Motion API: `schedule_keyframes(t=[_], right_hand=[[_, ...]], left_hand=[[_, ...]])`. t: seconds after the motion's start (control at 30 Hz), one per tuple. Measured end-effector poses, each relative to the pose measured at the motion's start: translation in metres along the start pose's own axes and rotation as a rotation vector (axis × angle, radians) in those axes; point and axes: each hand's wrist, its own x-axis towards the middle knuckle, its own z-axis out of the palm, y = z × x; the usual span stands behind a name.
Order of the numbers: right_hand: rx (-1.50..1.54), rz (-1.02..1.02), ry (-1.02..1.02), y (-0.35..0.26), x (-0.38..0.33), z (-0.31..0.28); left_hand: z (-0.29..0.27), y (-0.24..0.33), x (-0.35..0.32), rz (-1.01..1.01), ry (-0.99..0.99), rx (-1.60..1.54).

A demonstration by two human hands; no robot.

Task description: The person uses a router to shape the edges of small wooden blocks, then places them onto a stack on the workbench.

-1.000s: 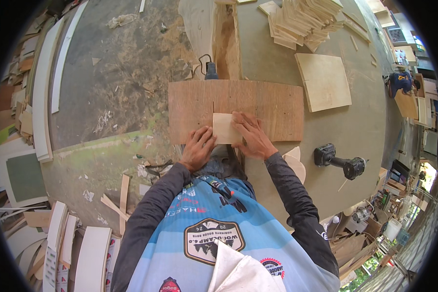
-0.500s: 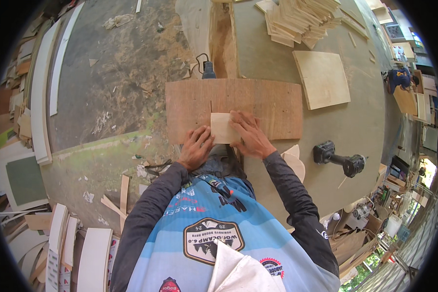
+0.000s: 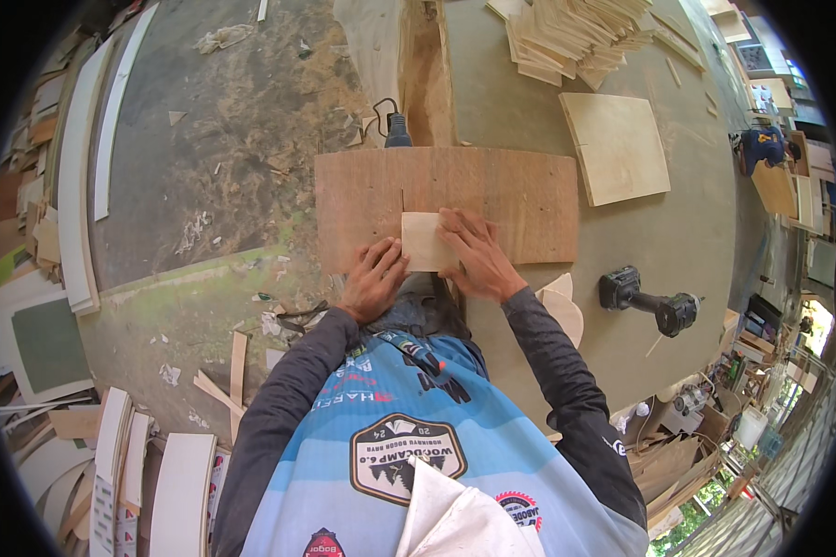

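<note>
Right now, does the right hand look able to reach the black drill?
Probably yes: the drill lies on that side, nothing tall stands between, but the right hand touches the small wooden square and must leave it first.

a woodworking workshop, by the look of it; a stack of thin pale wooden pieces (image 3: pixel 581 42) lies near a squarish wooden panel (image 3: pixel 615 148); a black power drill (image 3: pixel 648 304) lies to the right of a brown board (image 3: pixel 520 200) with a narrow slot in it; offcuts (image 3: pixel 42 200) crowd the left side; another person (image 3: pixel 764 147) is at the right, beside a tan sheet (image 3: pixel 774 190)
</note>
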Motion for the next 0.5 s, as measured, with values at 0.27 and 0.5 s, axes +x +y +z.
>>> schedule_keyframes(t=[0.27,0.5], right_hand=[[-0.004,0.006,0.001,-0.0004,-0.0011,0.0012],[0.008,0.019,-0.005,-0.0024,-0.0011,0.0008]], left_hand=[[0.0014,0.0007,-0.0014,-0.028,0.007,-0.025],[-0.0015,0.0018,0.0005,-0.033,-0.004,-0.031]])
